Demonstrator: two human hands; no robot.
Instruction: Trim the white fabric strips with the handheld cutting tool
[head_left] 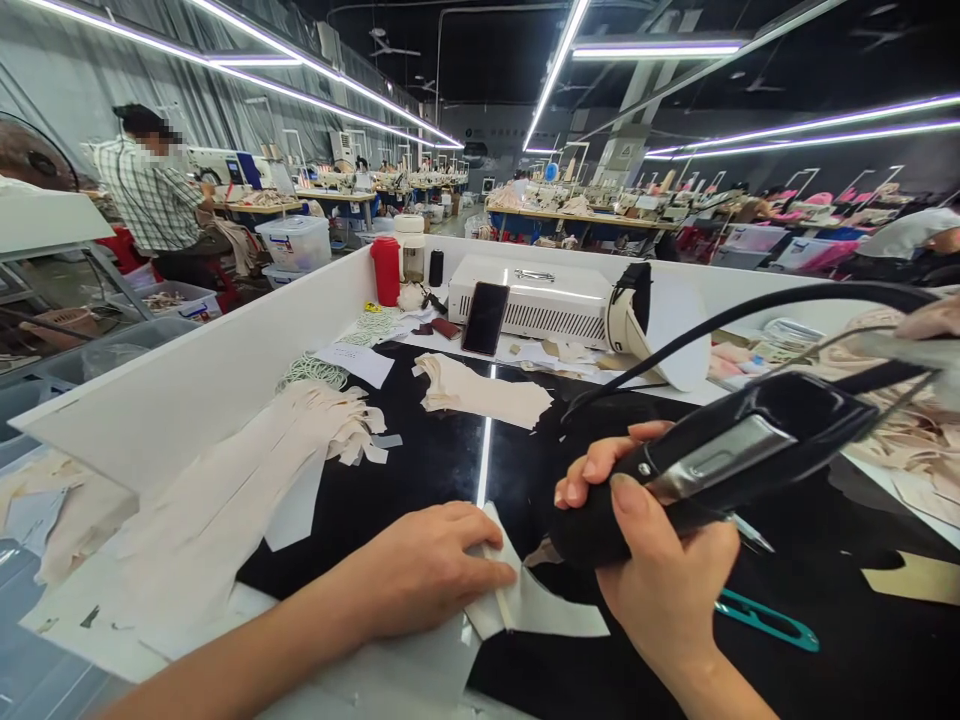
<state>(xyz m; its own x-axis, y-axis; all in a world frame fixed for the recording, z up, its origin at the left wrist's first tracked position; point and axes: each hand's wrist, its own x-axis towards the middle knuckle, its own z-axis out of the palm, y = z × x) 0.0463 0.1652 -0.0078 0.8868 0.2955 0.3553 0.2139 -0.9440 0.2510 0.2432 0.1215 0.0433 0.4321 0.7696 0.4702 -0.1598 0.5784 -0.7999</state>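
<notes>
A black hand tool (pixel 720 460) is gripped firmly by the right hand (pixel 660 570), its tip set on a white piece (pixel 540 605) at the near edge of the black table (pixel 420 470). The piece is pressed down by the flat, spread left hand (pixel 427 570). Teal snips (pixel 765 618) lie just beside the right hand. Beige cut pieces (pixel 247 480) are stacked to the left, and a phone (pixel 485 318) is leaned on a white machine (pixel 555 300). The label on a clear box (pixel 294 243) is too small to be read.

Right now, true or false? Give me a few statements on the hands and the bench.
1. The right hand grips a black corded tool. True.
2. The left hand is lifted clear of the bench. False: it presses down on a white piece.
3. The teal snips lie on the black tabletop. True.
4. The phone lies flat beside the left hand. False: it leans against the white machine at the back.
</notes>
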